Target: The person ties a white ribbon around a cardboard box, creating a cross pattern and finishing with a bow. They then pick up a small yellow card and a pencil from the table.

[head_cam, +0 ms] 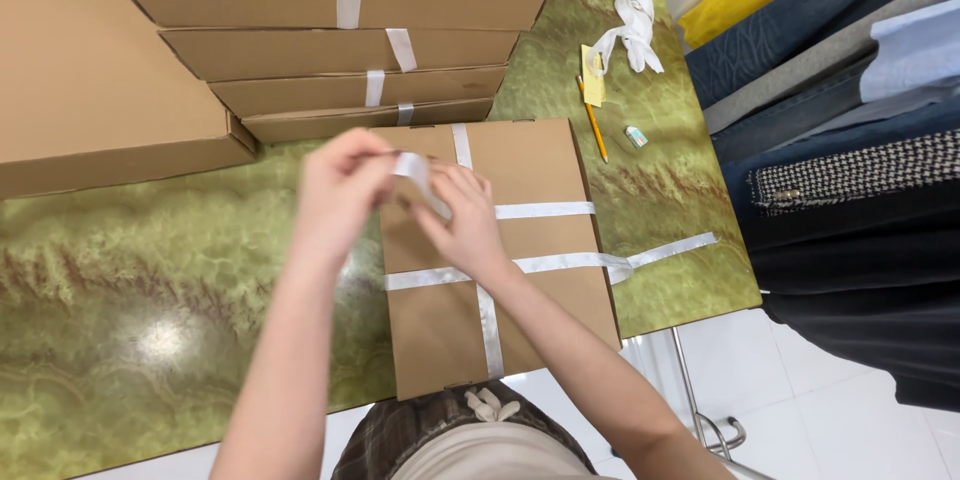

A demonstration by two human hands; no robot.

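From my remote seat I watch both hands meet just above the centre of the view, over a flat cardboard box (500, 260) that lies at about six o'clock on the green marbled table (150, 280). White ribbon (545, 210) crosses the box lengthwise and twice across, and one loose tail runs off towards three o'clock onto the table.

The left hand (340, 190) is raised, wrist bent, fingertips closed in a pinch on a free end of the ribbon. The right hand (465, 225) sits lower, fingers curled, thumb and forefinger nipping the same strip near the box top; I judge it holds the band down while the other keeps it taut. Both forearms rise from six o'clock and converge.

At twelve o'clock a stack of boxes (360, 50), each already banded with white, steps back towards the wall, kept clear of the working spot. At about one o'clock lie a bunch of spare ribbon (630, 25), a pencil (592, 120) and a small eraser (636, 136). Folded fabrics (840, 90) fill the three o'clock edge.
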